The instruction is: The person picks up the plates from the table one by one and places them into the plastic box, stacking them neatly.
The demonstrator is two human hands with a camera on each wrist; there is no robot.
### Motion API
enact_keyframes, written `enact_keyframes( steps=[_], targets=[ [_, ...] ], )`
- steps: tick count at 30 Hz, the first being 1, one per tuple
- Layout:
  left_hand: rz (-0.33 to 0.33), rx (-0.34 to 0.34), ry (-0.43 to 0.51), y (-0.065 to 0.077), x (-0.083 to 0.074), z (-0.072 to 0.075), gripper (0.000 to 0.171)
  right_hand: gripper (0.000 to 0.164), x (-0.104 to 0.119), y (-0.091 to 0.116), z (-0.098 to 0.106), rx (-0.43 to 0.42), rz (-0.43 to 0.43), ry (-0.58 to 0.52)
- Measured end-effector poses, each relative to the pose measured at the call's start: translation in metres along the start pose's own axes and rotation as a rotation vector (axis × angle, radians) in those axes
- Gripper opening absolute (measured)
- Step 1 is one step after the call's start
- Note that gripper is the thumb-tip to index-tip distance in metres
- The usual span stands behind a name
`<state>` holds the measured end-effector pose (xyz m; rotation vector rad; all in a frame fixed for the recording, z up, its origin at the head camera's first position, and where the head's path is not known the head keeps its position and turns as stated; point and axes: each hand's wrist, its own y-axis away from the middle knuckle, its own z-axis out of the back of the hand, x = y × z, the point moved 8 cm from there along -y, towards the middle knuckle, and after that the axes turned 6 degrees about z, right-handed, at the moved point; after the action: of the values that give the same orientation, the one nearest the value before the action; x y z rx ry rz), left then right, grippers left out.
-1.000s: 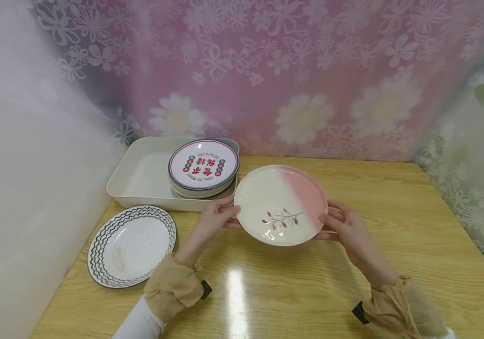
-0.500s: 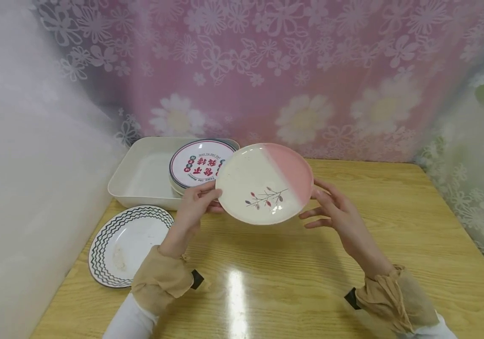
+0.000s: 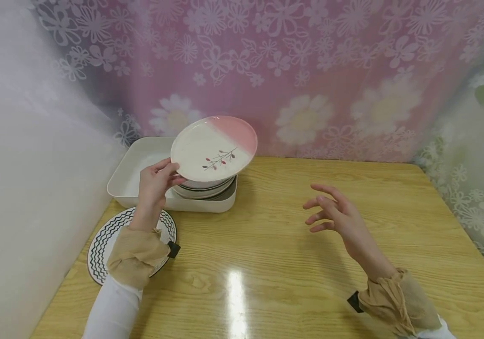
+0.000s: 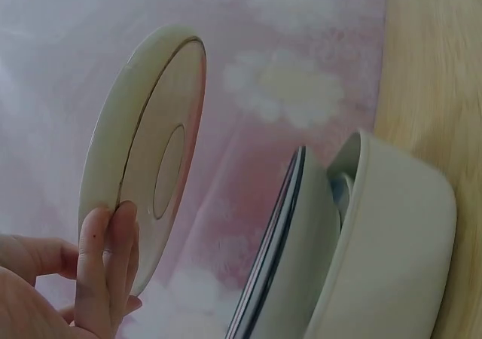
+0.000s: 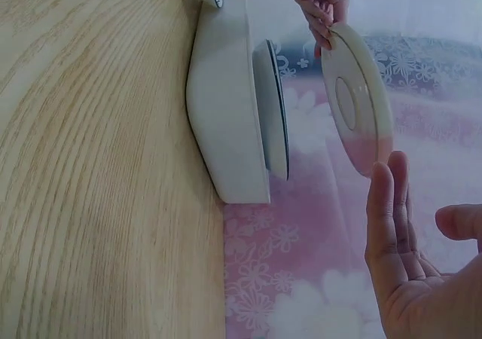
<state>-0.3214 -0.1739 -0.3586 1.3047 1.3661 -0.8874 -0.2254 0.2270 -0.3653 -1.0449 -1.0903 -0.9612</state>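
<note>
My left hand [image 3: 154, 186] pinches the near-left rim of a cream-and-pink plate [image 3: 212, 150] decorated with a small berry twig. The plate is held tilted above the stack of plates [image 3: 208, 190] at the right end of a white bin [image 3: 125, 183]. In the left wrist view the thumb is on one side of the plate [image 4: 162, 151] and the fingers on its underside; a gap shows between it and the stack. My right hand [image 3: 339, 214] hovers over the table at the right, fingers spread and holding nothing.
A white plate with a black zigzag rim [image 3: 98, 249] lies on the wooden table [image 3: 267, 263] in front of the bin, partly hidden under the left forearm. A pink floral curtain [image 3: 258, 94] hangs behind the table, and a pale sheet [image 3: 34, 188] stands on the left.
Both hands held the cream-and-pink plate at first. The right hand has let go and stays at the right, while the left has carried the plate left and back over the stack.
</note>
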Motion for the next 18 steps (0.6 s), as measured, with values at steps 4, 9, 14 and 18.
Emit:
enact_keyframes(
  steps=[4,9,14,18],
  targets=[
    [0.020,-0.049,0.007,-0.009,0.003,0.011,0.045,0.043,-0.002,0.001,0.001,0.000,-0.007,-0.006],
    [0.067,-0.087,-0.041,-0.014,0.012,0.023,0.050,0.043,-0.005,0.002,0.003,-0.002,-0.017,-0.009],
    [0.095,-0.094,-0.052,-0.017,0.021,0.031,0.055,0.044,-0.008,0.004,0.004,0.000,-0.033,-0.002],
    [0.103,-0.101,-0.065,-0.020,0.024,0.035,0.055,0.045,-0.011,0.004,0.005,-0.004,-0.035,0.000]
  ],
)
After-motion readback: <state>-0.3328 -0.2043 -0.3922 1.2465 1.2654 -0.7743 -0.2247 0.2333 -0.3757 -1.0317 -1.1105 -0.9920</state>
